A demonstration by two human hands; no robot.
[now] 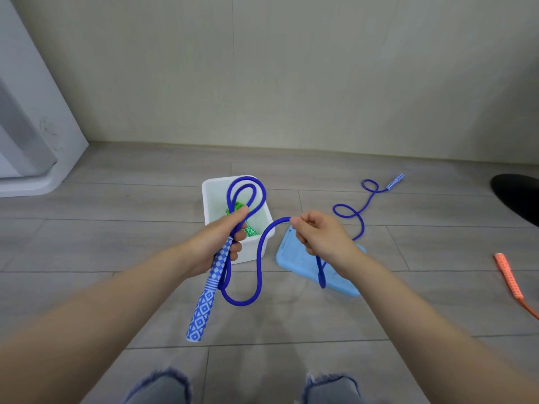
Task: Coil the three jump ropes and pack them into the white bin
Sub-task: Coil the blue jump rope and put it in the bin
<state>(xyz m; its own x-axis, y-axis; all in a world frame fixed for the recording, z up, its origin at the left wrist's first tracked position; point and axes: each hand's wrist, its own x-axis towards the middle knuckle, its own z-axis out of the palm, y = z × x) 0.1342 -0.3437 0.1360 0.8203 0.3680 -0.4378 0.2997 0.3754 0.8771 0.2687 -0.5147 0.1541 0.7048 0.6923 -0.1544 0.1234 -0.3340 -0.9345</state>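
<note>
- Furthest left, a white appliance (26, 118) stands against the wall on the grey plank floor (116, 237).
- Next, the left hand (217, 243) grips the near patterned handle (208, 295) of the blue jump rope (259, 258), its fingers (237, 246) curled round the handle top and the gathered loops; the handle's long axis runs near-left to far-right, its free end pointing toward the person.
- Two loops stand up from that fist, in front of the white bin (256, 249), which sits on the floor just beyond the hand; a green rope (249, 228) already lies inside it.
- From the fist the rope sags in a U and rises to the right hand (323, 237), whose thumb and forefinger pinch it, the other fingers curled.
- Behind the right hand a light blue lid (297, 258) lies flat on the floor.
- Beyond the pinch the rope's slack trails far-right across the floor in curls to the far handle (395, 182), so the uncoiled length lies right of both hands, nearer the right; the next loop likely means carrying that pinch leftward to the fist.
- At the right edge, an orange rope (509, 278) lies uncoiled, well apart from the bin.
</note>
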